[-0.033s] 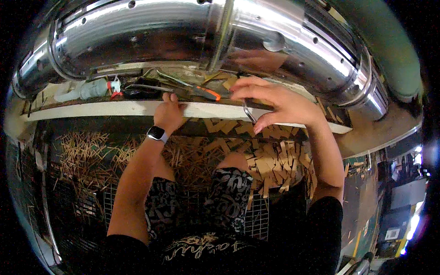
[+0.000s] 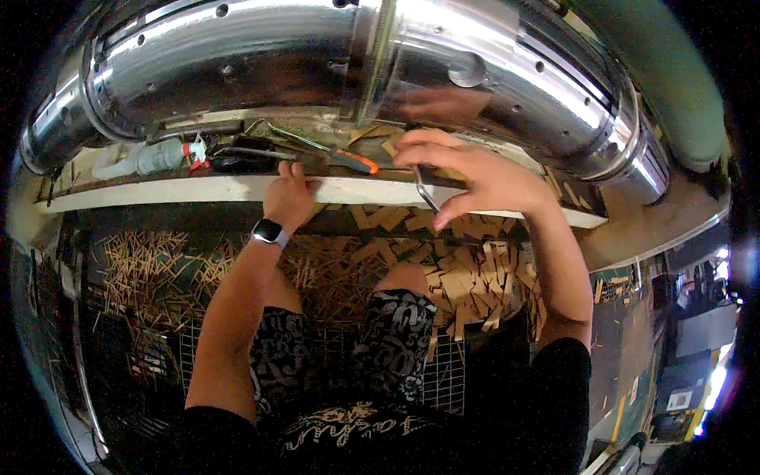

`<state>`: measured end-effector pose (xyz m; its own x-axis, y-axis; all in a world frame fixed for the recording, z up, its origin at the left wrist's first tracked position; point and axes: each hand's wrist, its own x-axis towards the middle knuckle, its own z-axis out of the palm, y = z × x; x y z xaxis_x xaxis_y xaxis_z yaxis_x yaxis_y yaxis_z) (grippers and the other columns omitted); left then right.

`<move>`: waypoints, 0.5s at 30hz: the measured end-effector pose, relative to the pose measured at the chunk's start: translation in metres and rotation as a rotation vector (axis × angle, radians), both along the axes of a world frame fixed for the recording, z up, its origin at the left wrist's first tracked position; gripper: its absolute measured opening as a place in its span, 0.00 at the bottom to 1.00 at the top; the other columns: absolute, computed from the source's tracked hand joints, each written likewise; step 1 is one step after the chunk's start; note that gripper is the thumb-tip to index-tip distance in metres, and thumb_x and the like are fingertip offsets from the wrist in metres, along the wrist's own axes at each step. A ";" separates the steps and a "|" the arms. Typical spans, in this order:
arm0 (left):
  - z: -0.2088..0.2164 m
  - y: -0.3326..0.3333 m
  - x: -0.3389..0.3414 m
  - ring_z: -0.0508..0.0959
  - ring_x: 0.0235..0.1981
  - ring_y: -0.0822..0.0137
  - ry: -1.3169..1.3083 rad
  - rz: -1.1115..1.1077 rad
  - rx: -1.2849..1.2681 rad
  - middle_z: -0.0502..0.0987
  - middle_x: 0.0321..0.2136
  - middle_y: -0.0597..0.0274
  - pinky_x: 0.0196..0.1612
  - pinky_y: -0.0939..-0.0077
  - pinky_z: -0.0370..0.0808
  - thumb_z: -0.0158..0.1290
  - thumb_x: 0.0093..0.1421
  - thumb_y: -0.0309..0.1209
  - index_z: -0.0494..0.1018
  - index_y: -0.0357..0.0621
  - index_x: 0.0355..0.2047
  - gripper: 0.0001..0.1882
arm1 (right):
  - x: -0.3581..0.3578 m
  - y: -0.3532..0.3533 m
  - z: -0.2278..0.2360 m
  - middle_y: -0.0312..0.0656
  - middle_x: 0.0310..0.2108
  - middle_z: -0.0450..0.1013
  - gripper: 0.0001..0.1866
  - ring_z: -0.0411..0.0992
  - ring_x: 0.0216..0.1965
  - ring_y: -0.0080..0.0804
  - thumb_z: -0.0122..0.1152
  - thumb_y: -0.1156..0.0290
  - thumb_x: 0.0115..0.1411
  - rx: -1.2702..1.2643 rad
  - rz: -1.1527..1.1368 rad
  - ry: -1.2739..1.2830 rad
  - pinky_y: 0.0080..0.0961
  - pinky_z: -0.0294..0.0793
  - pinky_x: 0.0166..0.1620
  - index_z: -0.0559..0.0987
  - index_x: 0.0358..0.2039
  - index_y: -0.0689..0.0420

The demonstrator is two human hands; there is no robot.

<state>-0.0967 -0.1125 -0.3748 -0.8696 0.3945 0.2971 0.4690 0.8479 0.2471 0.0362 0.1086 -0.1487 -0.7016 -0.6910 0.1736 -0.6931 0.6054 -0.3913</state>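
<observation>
My right hand (image 2: 483,174) holds a bent metal hex key (image 2: 426,190) between the thumb and curved fingers, over the white beam (image 2: 360,191). The fingers partly hide its upper end. Further left, my left hand (image 2: 291,198) is closed on the beam, its fingers curled at the top edge. Close to those fingertips ends a thin metal rod (image 2: 252,150) lying in the trough behind the beam. Between my hands lies a screwdriver (image 2: 352,160) with an orange and black handle, its shaft pointing away to the left.
A large shiny metal roller (image 2: 237,87) with holes spans the far side, just beyond the hands. At the trough's left lies a pale spray bottle (image 2: 162,157) with a red and white head. Cardboard scraps (image 2: 475,281) cover the floor below the beam, around my knees.
</observation>
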 end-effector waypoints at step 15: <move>-0.006 -0.005 -0.001 0.73 0.23 0.52 0.069 -0.018 -0.026 0.63 0.37 0.44 0.21 0.64 0.73 0.46 0.55 0.46 0.59 0.34 0.38 0.25 | 0.025 0.012 -0.027 0.43 0.27 0.70 0.05 0.69 0.27 0.39 0.54 0.75 0.50 -0.215 -0.350 0.657 0.27 0.68 0.32 0.71 0.30 0.60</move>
